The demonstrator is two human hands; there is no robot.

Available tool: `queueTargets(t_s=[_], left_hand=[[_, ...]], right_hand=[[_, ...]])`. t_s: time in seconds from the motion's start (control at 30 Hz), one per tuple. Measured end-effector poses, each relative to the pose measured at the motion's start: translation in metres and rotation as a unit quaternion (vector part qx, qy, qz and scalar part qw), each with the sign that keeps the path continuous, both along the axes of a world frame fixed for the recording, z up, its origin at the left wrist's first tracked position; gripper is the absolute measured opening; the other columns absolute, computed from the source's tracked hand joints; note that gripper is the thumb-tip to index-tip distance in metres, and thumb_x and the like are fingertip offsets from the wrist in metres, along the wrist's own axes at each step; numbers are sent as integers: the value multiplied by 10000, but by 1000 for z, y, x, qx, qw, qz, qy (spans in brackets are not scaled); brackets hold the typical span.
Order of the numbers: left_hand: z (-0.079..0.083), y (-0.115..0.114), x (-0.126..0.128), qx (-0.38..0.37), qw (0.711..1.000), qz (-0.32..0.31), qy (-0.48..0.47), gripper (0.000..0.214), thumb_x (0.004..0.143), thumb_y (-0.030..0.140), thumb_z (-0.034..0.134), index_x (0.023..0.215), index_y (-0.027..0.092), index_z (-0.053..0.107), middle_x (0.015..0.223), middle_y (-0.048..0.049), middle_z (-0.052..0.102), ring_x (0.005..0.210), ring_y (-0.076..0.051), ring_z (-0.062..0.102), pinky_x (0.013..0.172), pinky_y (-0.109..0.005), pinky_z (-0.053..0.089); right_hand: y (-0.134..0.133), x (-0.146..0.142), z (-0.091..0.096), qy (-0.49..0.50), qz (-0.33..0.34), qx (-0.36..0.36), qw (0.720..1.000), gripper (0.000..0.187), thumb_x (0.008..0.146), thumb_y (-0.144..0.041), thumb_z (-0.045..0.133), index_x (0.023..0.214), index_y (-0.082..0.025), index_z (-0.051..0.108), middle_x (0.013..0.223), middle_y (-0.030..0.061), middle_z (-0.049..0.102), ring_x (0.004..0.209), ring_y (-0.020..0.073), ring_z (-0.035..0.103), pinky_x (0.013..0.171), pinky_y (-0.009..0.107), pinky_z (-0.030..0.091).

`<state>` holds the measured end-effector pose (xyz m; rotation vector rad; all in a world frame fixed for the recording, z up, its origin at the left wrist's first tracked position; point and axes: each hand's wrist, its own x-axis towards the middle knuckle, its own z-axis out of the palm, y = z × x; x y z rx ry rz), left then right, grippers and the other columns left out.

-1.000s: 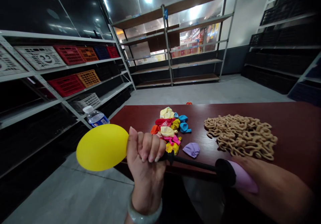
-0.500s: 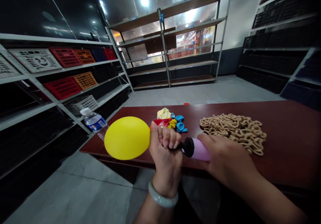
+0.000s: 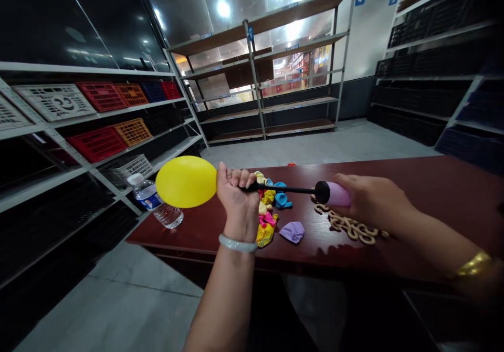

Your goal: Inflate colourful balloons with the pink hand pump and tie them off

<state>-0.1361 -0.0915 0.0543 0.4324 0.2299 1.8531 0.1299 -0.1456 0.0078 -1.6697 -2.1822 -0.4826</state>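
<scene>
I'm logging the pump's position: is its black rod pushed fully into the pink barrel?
No, a long stretch of black rod shows between the left hand and the pink barrel in the right hand.

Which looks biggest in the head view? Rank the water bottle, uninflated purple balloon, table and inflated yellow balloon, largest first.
1. Table
2. Inflated yellow balloon
3. Water bottle, partly hidden behind that balloon
4. Uninflated purple balloon

Your left wrist (image 3: 241,230) wore a smooth, rounded, pale grey-green bangle (image 3: 238,245). A shiny gold-coloured bracelet (image 3: 475,264) circled your right wrist (image 3: 443,239).
</scene>
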Motion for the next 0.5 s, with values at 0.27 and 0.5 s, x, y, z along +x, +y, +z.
queueTargets(t_s=[0.27, 0.5], left_hand=[[5, -10, 67, -27, 998, -61, -5, 436, 955, 314, 559, 615, 196, 315, 452, 93, 265, 356, -46, 268, 424, -213, 246], [-12, -18, 72, -34, 996, -77, -1, 469, 951, 376, 576, 622, 196, 295, 464, 92, 252, 370, -46, 258, 427, -211, 220]], right_hand=[[4, -66, 35, -21, -5, 11, 1000, 313, 881, -483, 510, 991, -204, 599, 883, 74, 735, 764, 250, 690, 542, 318, 272], [-2, -84, 35, -16, -7, -11, 1000, 288, 874, -421, 535, 1016, -179, 602, 894, 115, 742, 765, 257, 705, 543, 309, 316]])
